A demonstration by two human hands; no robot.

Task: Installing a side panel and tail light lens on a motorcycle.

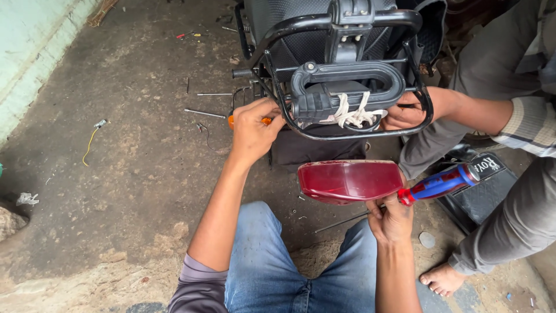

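the left hand (252, 134) is raised to the rear of a black motorcycle with a tubular metal carrier rack (347, 75), its fingers (267, 111) curled narrowly around a small orange turn-signal lamp (264, 121), which shows only in slivers on either side of the knuckles; the lamp sits just beside the rack's left lower tube. the right hand (392, 215) is lower and nearer the body, its fingers closed on two items at once: a dark red plastic tail-light lens (347, 181), held at its right end so that it extends leftward from the fingers, and a screwdriver with a red and blue handle (441, 183), whose handle projects up and to the right from the same grip. a white cord (354, 114) is knotted around the rack's rear grab loop. a second person's hand (404, 115) rests on the right side of the rack. thin metal rods (204, 113) and a yellow wire (90, 145) lie on the concrete floor (139, 174), well apart from both hands.
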